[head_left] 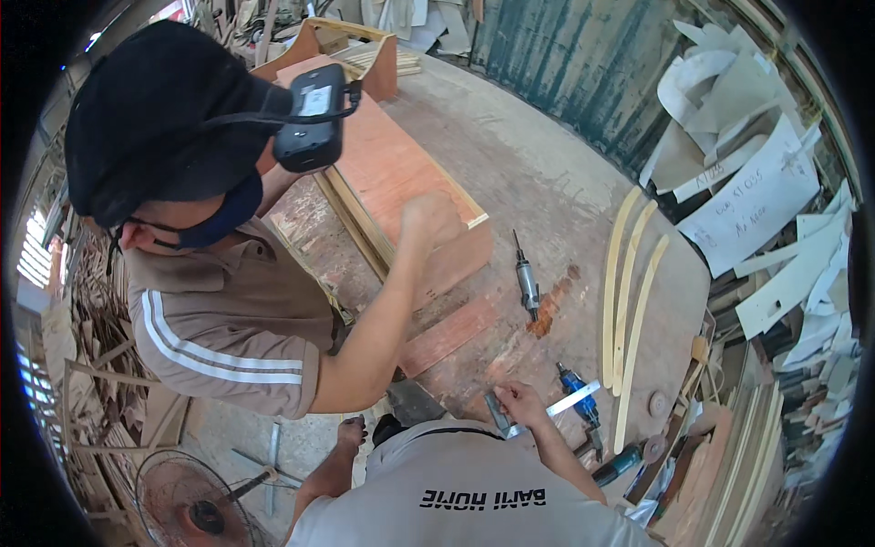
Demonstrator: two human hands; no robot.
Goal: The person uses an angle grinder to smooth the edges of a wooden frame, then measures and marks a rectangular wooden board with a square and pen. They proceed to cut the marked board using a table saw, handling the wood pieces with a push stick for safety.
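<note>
In the head view, the person's right hand (519, 404) is closed on a metal square (573, 397) at the near edge of the workbench (565, 164), thumb and fingers bent around it close to where the dark handle meets the pale blade. The hand and wrist hide the middle of the blade; its far end overlaps a blue power tool (576, 387), and whether the two touch cannot be told. The left hand (352, 432) hangs low beside the body with its fingers curled; something small and dark shows at the fingertips, but I cannot tell what it is or whether the hand grips it. The person's shirt (456, 524) is cut off by the lower edge. Ahead and to the left, a co-worker's hand (433, 219) rests as a loose fist on a long wooden box (392, 146), while their other hand is hidden behind the head-worn device (310, 128). The box's far end is partly covered by that device. Beyond the square lie a silver hand tool (527, 284) and three thin wood strips (622, 301), side by side. A green grinder (620, 467) at the lower right is partly hidden, and scrap around the rim is bent and dim.
</note>
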